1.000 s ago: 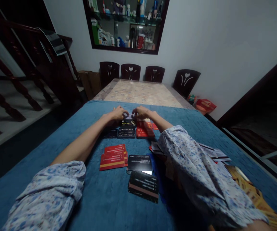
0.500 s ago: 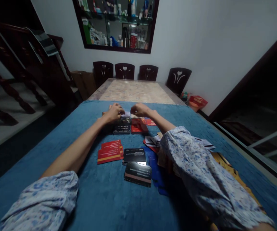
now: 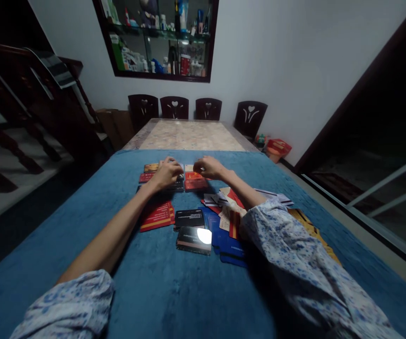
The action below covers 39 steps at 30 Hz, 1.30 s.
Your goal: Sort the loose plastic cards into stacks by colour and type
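My left hand (image 3: 168,173) bends its fingers down over the left block of laid-out cards, its fingertips near a black card (image 3: 175,186). Just across a narrow gap, my right hand (image 3: 208,167) is curled closed above the right block, by a pale card (image 3: 188,167) and the red cards (image 3: 196,184). What either hand pinches, if anything, is hidden. A gold card (image 3: 150,167) and a red card (image 3: 146,177) show left of my left hand. Closer to me lie a fan of red cards (image 3: 157,217) and black cards (image 3: 193,241), one with a bright glare.
Right of the black cards are overlapping blue cards (image 3: 229,248) and a loose mixed pile (image 3: 226,214), partly under my right sleeve. Gold cards (image 3: 314,233) lie farther right. The blue cloth (image 3: 160,292) covers the near table; chairs (image 3: 208,109) stand beyond its far end.
The view has shifted a little. Both hands stay over the laid-out cards, still curled. My right forearm now uncovers more of the mixed pile, and my left forearm overlaps the red fan's edge.
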Each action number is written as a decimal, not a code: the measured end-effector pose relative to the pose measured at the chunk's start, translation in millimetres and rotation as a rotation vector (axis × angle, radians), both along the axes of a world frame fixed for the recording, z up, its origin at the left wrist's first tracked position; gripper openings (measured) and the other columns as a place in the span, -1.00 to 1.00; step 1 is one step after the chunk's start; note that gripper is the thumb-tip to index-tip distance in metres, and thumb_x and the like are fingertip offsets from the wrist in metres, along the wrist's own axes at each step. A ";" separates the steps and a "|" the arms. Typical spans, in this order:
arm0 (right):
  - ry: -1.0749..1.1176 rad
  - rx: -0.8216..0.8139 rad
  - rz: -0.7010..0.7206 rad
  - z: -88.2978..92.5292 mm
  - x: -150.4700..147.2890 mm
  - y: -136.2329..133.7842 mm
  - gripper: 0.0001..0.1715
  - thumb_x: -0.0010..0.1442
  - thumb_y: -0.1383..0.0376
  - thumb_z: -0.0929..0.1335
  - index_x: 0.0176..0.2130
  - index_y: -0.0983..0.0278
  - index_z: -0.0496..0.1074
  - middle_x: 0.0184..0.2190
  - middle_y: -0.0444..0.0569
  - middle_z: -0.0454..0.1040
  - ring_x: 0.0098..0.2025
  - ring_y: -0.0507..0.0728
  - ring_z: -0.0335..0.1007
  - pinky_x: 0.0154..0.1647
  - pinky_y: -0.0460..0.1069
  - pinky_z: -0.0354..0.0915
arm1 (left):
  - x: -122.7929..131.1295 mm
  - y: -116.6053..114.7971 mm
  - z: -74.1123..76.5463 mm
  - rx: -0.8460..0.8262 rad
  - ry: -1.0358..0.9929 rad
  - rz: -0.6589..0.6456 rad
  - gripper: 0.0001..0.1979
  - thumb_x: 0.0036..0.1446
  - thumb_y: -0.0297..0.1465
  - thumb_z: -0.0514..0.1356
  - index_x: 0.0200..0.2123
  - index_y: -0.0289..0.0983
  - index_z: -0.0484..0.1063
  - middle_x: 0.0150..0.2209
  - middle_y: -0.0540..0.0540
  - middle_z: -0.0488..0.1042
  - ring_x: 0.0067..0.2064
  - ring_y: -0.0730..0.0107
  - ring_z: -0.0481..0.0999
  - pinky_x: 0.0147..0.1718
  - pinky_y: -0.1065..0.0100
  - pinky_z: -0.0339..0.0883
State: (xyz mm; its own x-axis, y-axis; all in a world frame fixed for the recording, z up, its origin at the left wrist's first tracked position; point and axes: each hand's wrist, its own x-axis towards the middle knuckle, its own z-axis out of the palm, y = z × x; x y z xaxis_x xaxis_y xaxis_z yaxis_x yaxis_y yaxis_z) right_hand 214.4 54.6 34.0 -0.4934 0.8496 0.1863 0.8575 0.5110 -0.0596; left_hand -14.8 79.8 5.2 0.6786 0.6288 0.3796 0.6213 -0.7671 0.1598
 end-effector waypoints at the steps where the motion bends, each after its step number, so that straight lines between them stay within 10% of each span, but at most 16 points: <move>1: 0.006 0.005 -0.001 -1.2 2.9 -4.4 -0.65 0.12 0.52 0.33 -0.18 0.25 0.63 -0.16 -0.01 0.65 -0.15 0.11 0.48 -0.21 -0.08 0.18 | 1.2 -3.5 0.1 0.004 -0.004 -0.001 -0.73 0.14 -0.51 0.13 -0.22 -0.25 0.64 -0.07 -0.21 0.59 0.14 -0.07 0.29 0.07 -0.15 0.15; 16: 0.101 0.038 0.042 -34.4 30.9 -57.5 -0.74 0.14 0.50 0.35 -0.27 0.26 0.60 -0.22 0.01 0.62 -0.18 0.14 0.42 -0.18 -0.04 0.17 | 0.7 -48.7 -17.6 0.043 -0.026 -0.136 -0.76 0.17 -0.52 0.15 -0.23 -0.21 0.62 -0.11 -0.16 0.61 0.13 0.00 0.31 0.05 -0.05 0.15; 39: 0.116 -0.070 0.421 -54.0 -5.3 -93.1 -0.81 0.23 0.33 0.41 -0.20 0.21 0.67 -0.18 0.02 0.62 -0.12 0.16 0.39 -0.01 0.06 0.23 | -22.6 -130.6 -32.0 -0.032 0.007 -0.206 -0.72 0.26 -0.46 0.10 -0.29 -0.19 0.63 -0.20 -0.10 0.67 0.17 0.00 0.37 0.13 -0.12 0.12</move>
State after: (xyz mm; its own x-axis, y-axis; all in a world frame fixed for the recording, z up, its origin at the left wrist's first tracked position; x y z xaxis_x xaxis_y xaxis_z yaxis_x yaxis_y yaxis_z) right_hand 209.1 -38.5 -20.0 -0.7781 0.5919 0.2104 0.5613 0.8055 -0.1902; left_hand -37.4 -50.8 -26.8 0.7966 0.4880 0.3567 0.4529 -0.8727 0.1824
